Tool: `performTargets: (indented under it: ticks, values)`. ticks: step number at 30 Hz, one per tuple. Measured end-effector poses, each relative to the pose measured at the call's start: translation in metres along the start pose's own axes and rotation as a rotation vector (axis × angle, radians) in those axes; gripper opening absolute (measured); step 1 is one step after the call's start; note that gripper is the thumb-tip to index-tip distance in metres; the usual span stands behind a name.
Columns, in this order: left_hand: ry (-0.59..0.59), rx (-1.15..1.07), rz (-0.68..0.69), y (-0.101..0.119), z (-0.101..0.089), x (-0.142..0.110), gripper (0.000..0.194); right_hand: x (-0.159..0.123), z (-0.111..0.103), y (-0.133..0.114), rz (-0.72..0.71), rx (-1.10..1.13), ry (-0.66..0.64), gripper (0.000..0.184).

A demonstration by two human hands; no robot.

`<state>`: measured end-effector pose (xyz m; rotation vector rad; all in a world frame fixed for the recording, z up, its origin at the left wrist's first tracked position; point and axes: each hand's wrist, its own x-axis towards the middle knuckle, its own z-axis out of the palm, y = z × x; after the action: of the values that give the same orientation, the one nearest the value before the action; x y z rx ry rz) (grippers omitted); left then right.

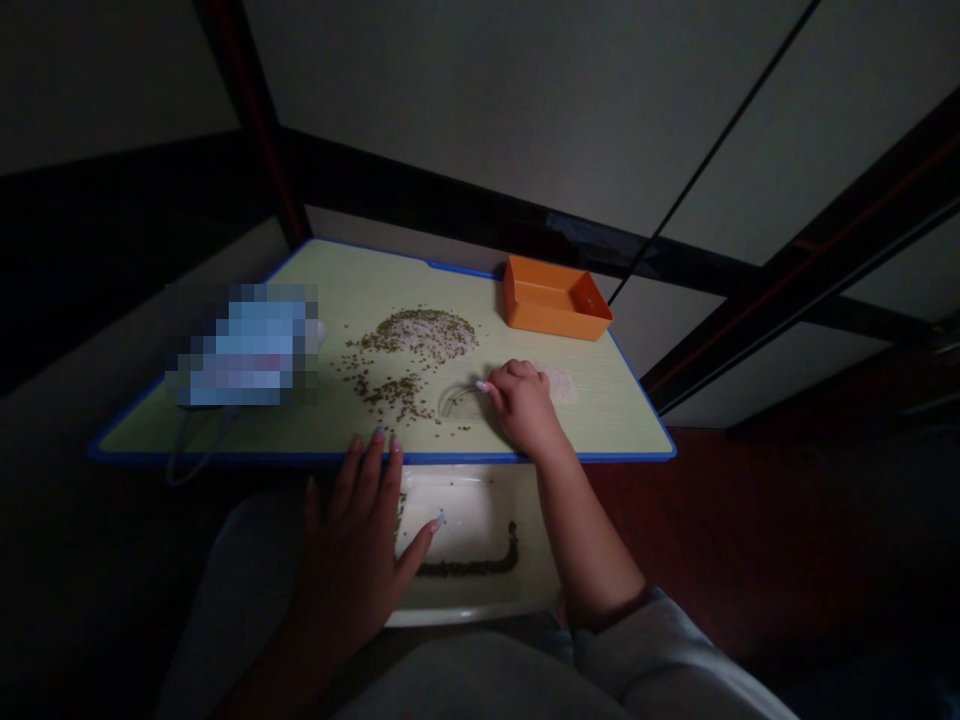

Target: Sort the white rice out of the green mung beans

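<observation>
Grains (431, 332) heaped on bench (615, 420), clear piece (460, 403), seemingly plastic, pinched by right hand (521, 403) over bench, left hand (364, 535) spread at bench's near edge

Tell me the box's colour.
The box is orange, shown in the head view.

Table (360, 272) with grains (424, 332), orange box (555, 321)

This appears to be a dimly lit room in a home: a small blue-edged table (622, 425) stands beside pale, dark-trimmed panels (487, 100) resembling wardrobe doors, with a white basin (480, 613) below its near edge and reddish flooring (697, 530) alongside.
</observation>
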<state>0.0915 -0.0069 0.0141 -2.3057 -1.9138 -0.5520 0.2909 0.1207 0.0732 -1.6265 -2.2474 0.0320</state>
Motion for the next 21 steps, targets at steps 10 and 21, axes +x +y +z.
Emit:
performTargets:
  ticks: [10,21]
  values:
    - [-0.001,0.024,0.002,-0.0006,0.0004,-0.002,0.078,-0.001,0.0014,0.0011,0.005,0.021,0.043,0.026]
    - [0.016,0.039,0.018,-0.0023,0.0014,-0.0029,0.08,-0.0044,0.0016,0.0028,-0.054,0.078,0.053,0.023]
